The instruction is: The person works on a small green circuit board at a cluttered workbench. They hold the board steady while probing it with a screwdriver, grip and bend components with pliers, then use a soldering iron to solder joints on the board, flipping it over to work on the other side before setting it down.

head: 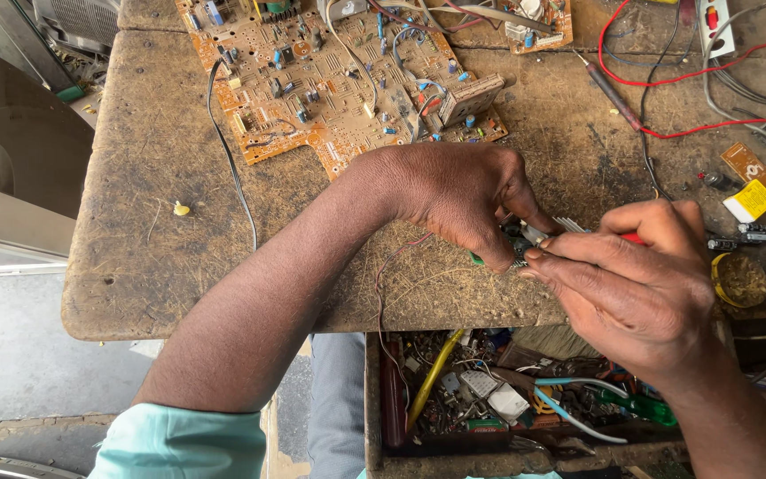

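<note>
Fingers [550, 251] of both hands pinch a small component [525, 236].

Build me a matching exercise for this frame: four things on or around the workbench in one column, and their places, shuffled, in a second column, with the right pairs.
Things
1. large tan circuit board
2. red wire
3. open drawer
4. small part

Places
A. pinched between the left hand and the right hand
B. looping across the top right of the bench
C. under the bench's near edge, full of parts and tools
D. lying flat at the far side of the bench, top centre

Pairs: 1-D, 2-B, 3-C, 4-A
</note>
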`<state>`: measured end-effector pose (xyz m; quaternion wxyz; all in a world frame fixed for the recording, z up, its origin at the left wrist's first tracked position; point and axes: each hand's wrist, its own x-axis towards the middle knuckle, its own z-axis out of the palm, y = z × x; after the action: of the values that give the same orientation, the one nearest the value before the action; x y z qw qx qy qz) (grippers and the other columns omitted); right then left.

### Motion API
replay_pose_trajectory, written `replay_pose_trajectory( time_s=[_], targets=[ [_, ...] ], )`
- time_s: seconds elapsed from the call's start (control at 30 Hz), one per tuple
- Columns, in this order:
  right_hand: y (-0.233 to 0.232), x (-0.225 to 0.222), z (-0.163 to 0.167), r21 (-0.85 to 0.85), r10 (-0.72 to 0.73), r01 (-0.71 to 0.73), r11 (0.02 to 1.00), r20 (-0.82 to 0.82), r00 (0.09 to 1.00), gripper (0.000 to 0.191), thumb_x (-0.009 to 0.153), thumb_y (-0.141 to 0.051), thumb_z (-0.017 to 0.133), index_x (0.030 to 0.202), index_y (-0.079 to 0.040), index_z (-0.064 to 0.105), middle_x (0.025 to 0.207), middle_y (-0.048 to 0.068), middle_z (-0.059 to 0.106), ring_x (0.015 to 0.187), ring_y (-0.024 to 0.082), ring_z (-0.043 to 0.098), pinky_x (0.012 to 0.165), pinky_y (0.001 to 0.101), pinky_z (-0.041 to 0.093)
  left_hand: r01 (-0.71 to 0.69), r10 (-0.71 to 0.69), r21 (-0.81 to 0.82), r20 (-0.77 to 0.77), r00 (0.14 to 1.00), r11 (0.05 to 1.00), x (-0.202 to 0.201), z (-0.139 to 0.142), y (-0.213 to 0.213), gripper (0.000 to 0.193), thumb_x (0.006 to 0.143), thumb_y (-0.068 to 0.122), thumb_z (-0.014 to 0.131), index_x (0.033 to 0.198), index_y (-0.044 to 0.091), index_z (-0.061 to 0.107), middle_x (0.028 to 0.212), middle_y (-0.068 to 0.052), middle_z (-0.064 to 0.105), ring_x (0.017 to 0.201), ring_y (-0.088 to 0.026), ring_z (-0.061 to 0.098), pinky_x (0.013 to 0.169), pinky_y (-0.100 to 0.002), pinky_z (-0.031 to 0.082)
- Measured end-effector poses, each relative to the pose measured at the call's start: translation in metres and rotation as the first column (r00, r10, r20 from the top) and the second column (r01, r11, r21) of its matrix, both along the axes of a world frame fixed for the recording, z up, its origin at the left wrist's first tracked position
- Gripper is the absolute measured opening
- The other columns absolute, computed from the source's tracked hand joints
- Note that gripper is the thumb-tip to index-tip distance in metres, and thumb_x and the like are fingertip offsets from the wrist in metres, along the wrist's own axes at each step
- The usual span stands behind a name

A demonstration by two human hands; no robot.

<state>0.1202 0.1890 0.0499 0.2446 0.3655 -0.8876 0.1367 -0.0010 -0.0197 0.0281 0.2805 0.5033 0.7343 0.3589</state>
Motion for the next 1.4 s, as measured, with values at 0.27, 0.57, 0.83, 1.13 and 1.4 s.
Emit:
replay_pose_trajectory(
  time_s=[0.27, 0.57, 0.83, 1.13, 1.4],
  targets=[
    [0.002, -0.013, 0.004, -0.031, 0.102, -0.101, 0.994, 0.033, 0.994, 0.024, 0.067, -0.005, 0.091, 0.087, -0.013, 0.080, 0.093, -0.004, 0.074, 0.082, 0.020, 0.057, 0.076, 0.0375, 0.037, 0.022, -0.015, 0.119, -0.057, 0.998, 0.993, -0.004, -0.008, 0.003, 0.062, 0.067, 0.033, 0.083, 0.126, 0.021, 0.074, 0.088, -0.003, 0.080, 0.071, -0.010, 0.070, 0.067, -0.029, 0.059],
    [0.000, -0.017, 0.009, -0.012, 0.117, -0.117, 0.993, 0.077, 0.990, 0.025, 0.066, -0.007, 0.092, 0.087, -0.014, 0.080, 0.092, -0.005, 0.074, 0.082, 0.018, 0.057, 0.076, 0.0373, 0.037, 0.002, 0.001, 0.051, -0.059, 0.998, 0.999, -0.004, -0.007, 0.002, 0.061, 0.066, 0.032, 0.081, 0.125, 0.022, 0.074, 0.083, -0.004, 0.081, 0.067, -0.011, 0.069, 0.063, -0.031, 0.058],
    [0.000, -0.014, 0.005, -0.034, 0.092, -0.090, 0.995, 0.067, 0.994, 0.026, 0.066, -0.007, 0.092, 0.088, -0.014, 0.081, 0.093, -0.005, 0.074, 0.084, 0.021, 0.057, 0.079, 0.0373, 0.040, -0.001, 0.006, 0.061, -0.081, 0.997, 0.998, -0.004, -0.006, 0.002, 0.061, 0.064, 0.033, 0.081, 0.124, 0.022, 0.075, 0.081, -0.004, 0.080, 0.066, -0.011, 0.070, 0.063, -0.030, 0.058],
    [0.000, -0.016, 0.005, -0.039, 0.113, -0.111, 0.993, 0.058, 0.992, 0.026, 0.066, -0.006, 0.092, 0.089, -0.014, 0.080, 0.093, -0.005, 0.074, 0.084, 0.020, 0.057, 0.078, 0.0380, 0.038, 0.002, 0.004, 0.103, -0.058, 0.998, 0.995, -0.003, -0.006, 0.003, 0.060, 0.063, 0.033, 0.083, 0.122, 0.022, 0.076, 0.083, 0.000, 0.080, 0.066, -0.009, 0.069, 0.062, -0.029, 0.058],
    [-0.001, -0.017, 0.004, -0.039, 0.100, -0.096, 0.995, 0.104, 0.990, 0.026, 0.066, -0.007, 0.092, 0.087, -0.014, 0.080, 0.091, -0.006, 0.074, 0.084, 0.020, 0.057, 0.080, 0.0377, 0.039, 0.005, -0.003, 0.042, -0.048, 0.999, 0.999, -0.001, -0.002, 0.001, 0.055, 0.067, 0.033, 0.082, 0.121, 0.024, 0.077, 0.065, -0.001, 0.072, 0.057, -0.010, 0.062, 0.054, -0.032, 0.054]
  ],
)
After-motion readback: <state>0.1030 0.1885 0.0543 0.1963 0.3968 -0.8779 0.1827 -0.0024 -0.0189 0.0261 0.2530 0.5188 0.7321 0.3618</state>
